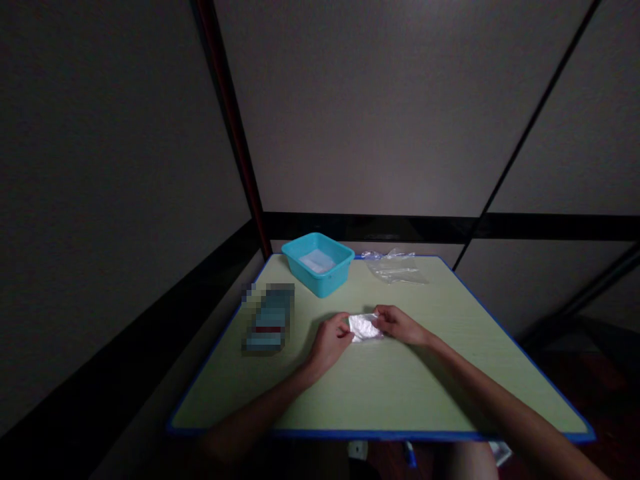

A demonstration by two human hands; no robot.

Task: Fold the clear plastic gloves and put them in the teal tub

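A small shiny, whitish packet (365,328) lies between my two hands over the middle of the table (400,393). My left hand (330,339) is closed on its left end, with thumb and fingers at the edge. At the right end, my right hand (397,323) pinches the same packet, the thumb resting over its upper right part. The packet's surface looks wrinkled and reflects light.
A turquoise basket (325,285) with white flat pieces (318,261) inside stands at the back left. Behind my right hand lies a crumpled clear plastic bag (397,269). A pixelated flat object (271,317) is at the left edge. Walls enclose the table's back and left.
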